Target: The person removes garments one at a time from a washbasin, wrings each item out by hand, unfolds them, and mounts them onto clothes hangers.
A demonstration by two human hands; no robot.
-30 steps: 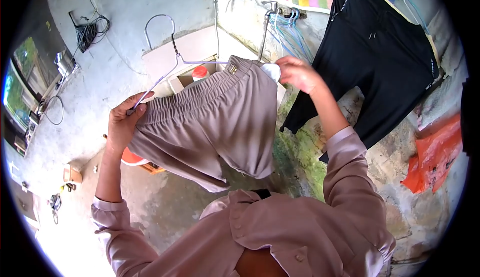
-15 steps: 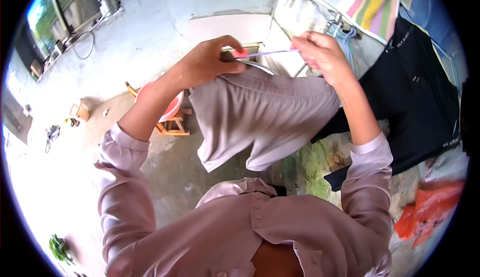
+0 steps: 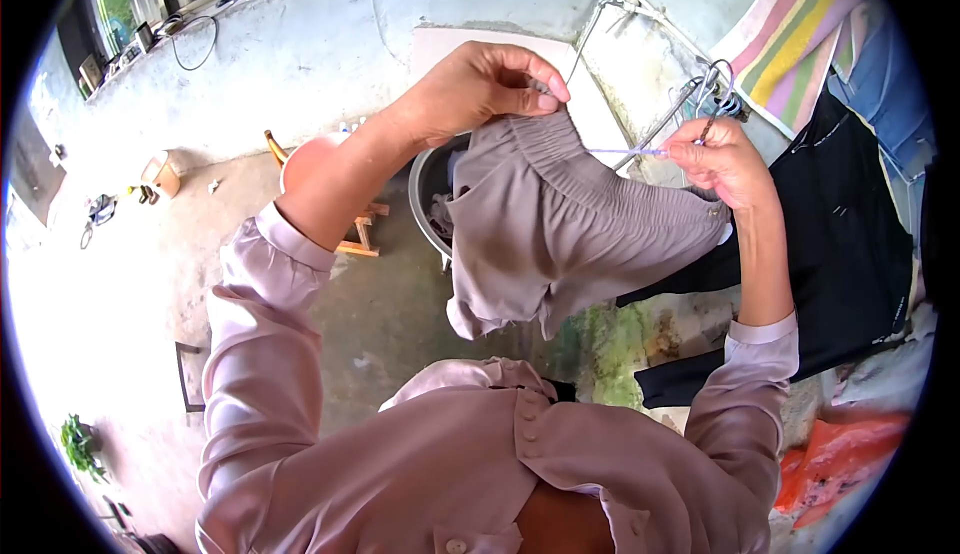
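Grey-mauve shorts (image 3: pixel 540 214) with a gathered elastic waistband hang in front of me. My left hand (image 3: pixel 490 94) pinches the waistband at its upper left end, thumb and fingers closed on the cloth. My right hand (image 3: pixel 722 162) is closed on the end of a thin pale purple strip (image 3: pixel 625 151), which runs left behind the waistband. Whether the strip is a hanger bar or a cord I cannot tell. Beneath my right wrist lies the other end of the waistband. A small dark piece shows above the right fingers.
Black trousers (image 3: pixel 840 224), a striped towel (image 3: pixel 800 39) and blue jeans hang at the right. Hangers (image 3: pixel 715 89) cluster on a rail. Behind the shorts stands a metal tub (image 3: pixel 425 209) with cloth in it. A wooden stool (image 3: pixel 360 239) and a red bag (image 3: pixel 840 464) are nearby.
Both hands and the shorts have shifted right. The orange-red piece at my left fingers no longer shows; that hand now pinches the waistband. The metal tub has come into view.
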